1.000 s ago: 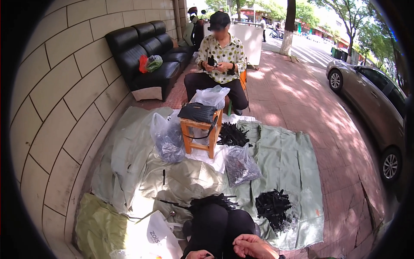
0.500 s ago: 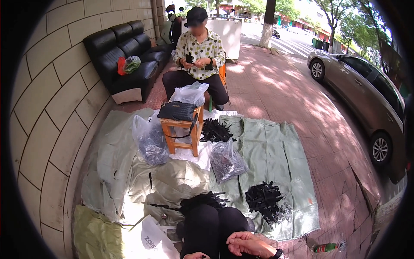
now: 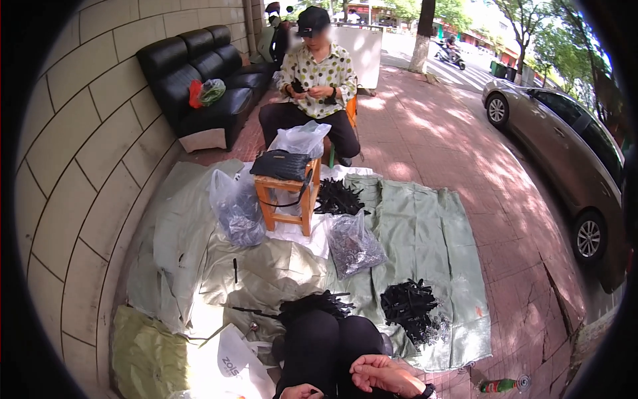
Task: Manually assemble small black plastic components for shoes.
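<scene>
My right hand point(image 3: 382, 374) is over my right thigh, its fingers curled in with the thumb close to the fingertips; anything pinched there is too small to make out. At the lower edge my left hand point(image 3: 300, 392) is partly cut off, its fingers closed by a small dark thing against my black trousers. Beyond my knees lies a pile of black strips point(image 3: 319, 304). A second heap of black strips point(image 3: 407, 306) rests to the right, with small clear pieces point(image 3: 435, 329) scattered beside it. Farther off sits a clear bag of small greyish pieces point(image 3: 355, 247).
A wooden stool point(image 3: 286, 219) carries a black handbag point(image 3: 280, 165); a filled plastic bag point(image 3: 238, 209) leans beside it. Opposite, a seated person point(image 3: 316, 86) handles something black. A white bag point(image 3: 236, 369) and green bottle point(image 3: 500, 385) lie near me. A car point(image 3: 551, 133) stands right.
The view has shifted slightly. My left hand has come a little higher into the picture; my right hand stays nearly in place. A motorbike rider has appeared on the far road.
</scene>
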A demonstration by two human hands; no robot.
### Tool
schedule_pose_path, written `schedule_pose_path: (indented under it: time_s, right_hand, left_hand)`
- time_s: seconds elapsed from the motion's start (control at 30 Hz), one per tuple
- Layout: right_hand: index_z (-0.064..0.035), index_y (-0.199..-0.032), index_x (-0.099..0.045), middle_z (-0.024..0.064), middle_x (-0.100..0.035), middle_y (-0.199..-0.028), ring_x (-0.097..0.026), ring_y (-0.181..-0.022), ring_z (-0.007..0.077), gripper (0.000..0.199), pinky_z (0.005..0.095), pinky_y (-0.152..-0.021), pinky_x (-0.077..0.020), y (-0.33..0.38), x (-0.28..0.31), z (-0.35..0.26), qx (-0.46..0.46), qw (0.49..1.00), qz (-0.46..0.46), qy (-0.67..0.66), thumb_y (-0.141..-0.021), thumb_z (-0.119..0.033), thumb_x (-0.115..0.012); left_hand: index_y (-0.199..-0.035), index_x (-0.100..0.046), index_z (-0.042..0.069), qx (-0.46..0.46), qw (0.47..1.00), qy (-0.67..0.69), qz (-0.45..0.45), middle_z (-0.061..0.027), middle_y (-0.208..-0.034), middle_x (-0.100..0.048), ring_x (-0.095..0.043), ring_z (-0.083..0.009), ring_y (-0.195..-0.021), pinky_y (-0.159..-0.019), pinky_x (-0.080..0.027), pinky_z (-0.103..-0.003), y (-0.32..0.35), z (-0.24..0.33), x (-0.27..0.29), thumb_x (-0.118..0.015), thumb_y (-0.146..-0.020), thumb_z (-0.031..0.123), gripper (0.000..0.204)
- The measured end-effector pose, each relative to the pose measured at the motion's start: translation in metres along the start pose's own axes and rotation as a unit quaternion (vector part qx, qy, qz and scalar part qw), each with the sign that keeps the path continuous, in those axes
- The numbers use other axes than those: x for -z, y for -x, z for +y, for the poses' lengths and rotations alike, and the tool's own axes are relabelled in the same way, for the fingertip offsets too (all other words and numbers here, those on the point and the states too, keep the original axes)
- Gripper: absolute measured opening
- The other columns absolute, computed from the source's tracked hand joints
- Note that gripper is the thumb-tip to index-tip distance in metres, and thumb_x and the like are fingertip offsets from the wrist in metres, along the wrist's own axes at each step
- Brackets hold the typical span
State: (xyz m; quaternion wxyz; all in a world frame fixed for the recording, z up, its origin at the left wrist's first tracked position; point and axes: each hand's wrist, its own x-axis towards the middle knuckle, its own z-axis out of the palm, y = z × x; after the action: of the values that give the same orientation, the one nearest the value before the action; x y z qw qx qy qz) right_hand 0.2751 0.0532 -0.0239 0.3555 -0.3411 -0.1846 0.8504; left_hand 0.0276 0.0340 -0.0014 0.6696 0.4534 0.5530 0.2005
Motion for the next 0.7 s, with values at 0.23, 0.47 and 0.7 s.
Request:
schedule_pose_path:
  time_s: [0.23,0.47,0.7]
  right_hand:
    - [0.0000,-0.098,-0.059,0.0079,-0.063,-0.074,-0.057,-0.058,0.0114,0.014,0.0219,-0.053,-0.0452,-0.002,-0.012,-0.011,-0.009,1.000,0.026,0.005,-0.097,-0.012,-0.052]
    - [-0.0022,-0.096,-0.059,0.0056,-0.061,-0.070,-0.054,-0.054,0.0092,0.012,0.0199,-0.049,-0.0416,0.004,-0.033,-0.025,0.001,0.999,0.041,0.012,-0.096,-0.012,-0.053]
    - [-0.0018,-0.095,-0.059,0.0067,-0.061,-0.070,-0.053,-0.053,0.0096,0.011,0.0204,-0.048,-0.0419,0.002,-0.027,-0.021,0.004,1.000,0.031,0.005,-0.095,-0.011,-0.053]
  left_hand:
    - [-0.089,-0.066,0.001,-0.019,0.999,-0.035,0.001,-0.0045,-0.064,-0.063,-0.058,-0.0091,-0.053,-0.049,-0.047,-0.026,-0.007,-0.012,0.005,-0.059,-0.090,0.012,0.012]
    - [-0.089,-0.066,0.002,0.005,1.000,-0.015,-0.010,-0.0045,-0.064,-0.064,-0.058,-0.0094,-0.054,-0.050,-0.048,-0.025,-0.008,-0.014,0.005,-0.058,-0.090,0.011,0.012]
    - [-0.089,-0.067,0.002,0.012,1.000,-0.028,-0.006,-0.0051,-0.064,-0.064,-0.060,-0.0094,-0.056,-0.051,-0.048,-0.025,-0.009,-0.007,0.006,-0.059,-0.089,0.012,0.013]
